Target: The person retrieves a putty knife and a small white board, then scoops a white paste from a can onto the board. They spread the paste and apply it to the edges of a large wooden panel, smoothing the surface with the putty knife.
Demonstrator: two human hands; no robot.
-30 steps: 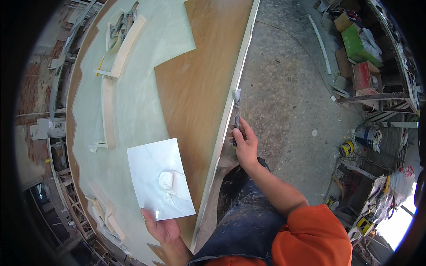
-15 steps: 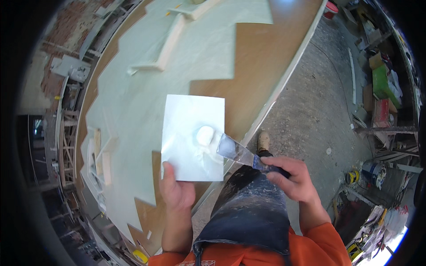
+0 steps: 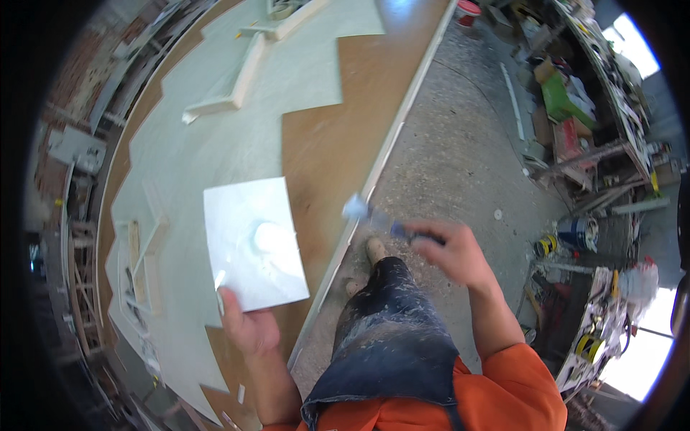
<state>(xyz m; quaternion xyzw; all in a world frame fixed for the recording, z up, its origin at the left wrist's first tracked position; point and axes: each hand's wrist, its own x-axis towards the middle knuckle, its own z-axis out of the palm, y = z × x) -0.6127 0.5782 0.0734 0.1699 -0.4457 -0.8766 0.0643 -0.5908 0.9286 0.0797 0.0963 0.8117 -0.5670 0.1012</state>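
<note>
Both hands are busy as I watch from the head view. My left hand point(image 3: 248, 327), at about 7 o'clock, pinches the lower edge of a square white board point(image 3: 251, 248), thumb on top, holding it flat over the counter point(image 3: 323, 144). On that board sits a rounded dab of white filler point(image 3: 267, 235), a little right of its middle. My right hand point(image 3: 449, 251), at about 3 o'clock from the board, is curled closed around the dark handle of a putty knife point(image 3: 374, 215); its blade points toward 10 o'clock and is blurred, with the tip hanging just beyond the counter's pale edge, near the board but apart from it.

The counter is a wide brown wooden panel, partly covered by a pale greenish-white coat in a stepped, zigzag outline. At 12 o'clock on it lie pale wooden strips point(image 3: 237, 86) set in an angle. Below me are dark, paint-spattered trousers point(image 3: 392, 337) and an orange sleeve point(image 3: 503, 388). The concrete floor point(image 3: 460, 144) runs toward 1 o'clock, where cluttered shelves point(image 3: 589, 108) stand; cans point(image 3: 575, 233) sit at 3 o'clock.
</note>
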